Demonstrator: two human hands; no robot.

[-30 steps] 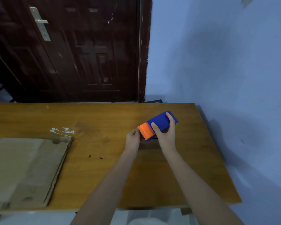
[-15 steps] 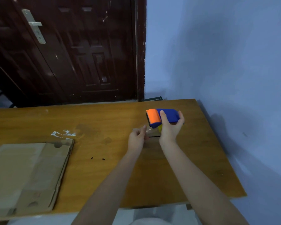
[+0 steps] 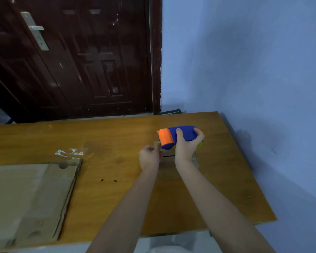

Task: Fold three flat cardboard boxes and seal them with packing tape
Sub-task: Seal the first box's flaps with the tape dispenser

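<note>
A blue tape dispenser (image 3: pixel 185 133) with an orange front roller is held above the wooden table (image 3: pixel 117 139), and my right hand (image 3: pixel 187 145) grips its body. Just left of it, my left hand (image 3: pixel 150 157) pinches the loose end of brownish tape (image 3: pixel 156 144) under the orange roller. Flat cardboard boxes (image 3: pixel 29 198) lie stacked on the table's near left corner, well away from both hands.
A dark wooden door (image 3: pixel 80 57) stands behind the table. A blue wall (image 3: pixel 254 70) runs along the table's right side. White scuff marks (image 3: pixel 67 152) and dark stains mark the tabletop beside the cardboard.
My right hand has lifted the dispenser off the table and turned it level. My left hand has taken the tape end between its fingers.
</note>
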